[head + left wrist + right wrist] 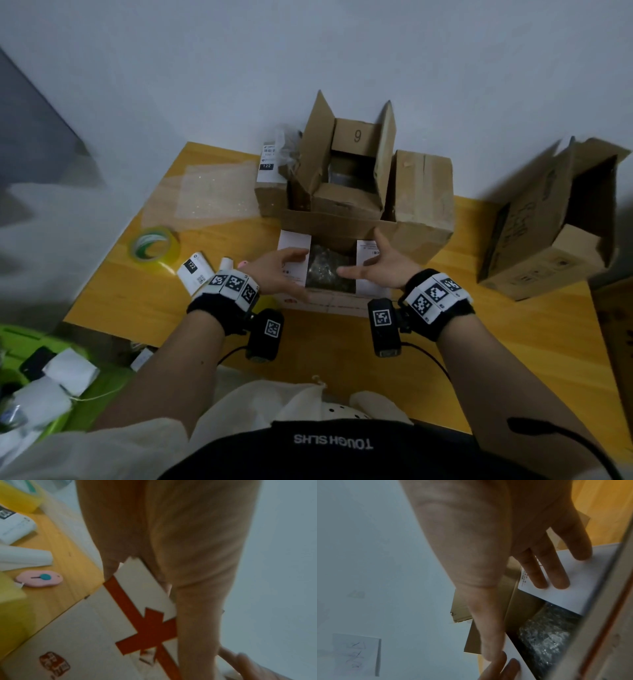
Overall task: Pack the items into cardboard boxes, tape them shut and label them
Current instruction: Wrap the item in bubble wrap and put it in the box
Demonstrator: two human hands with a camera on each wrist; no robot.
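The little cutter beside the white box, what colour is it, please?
Pink cutter with a teal slider; left wrist view.

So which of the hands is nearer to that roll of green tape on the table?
Left. The left hand rests on the white box's left flap, a short way right of the tape roll. The right hand is on the opposite flap, farther away.

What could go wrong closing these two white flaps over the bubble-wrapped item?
1. The bubble-wrapped item fills the gap between the flaps; if it sits proud, they may spring back.
2. Both the left hand and right hand press the flaps, and the tape roll lies apart on the table; releasing one to fetch it may reopen the white box.
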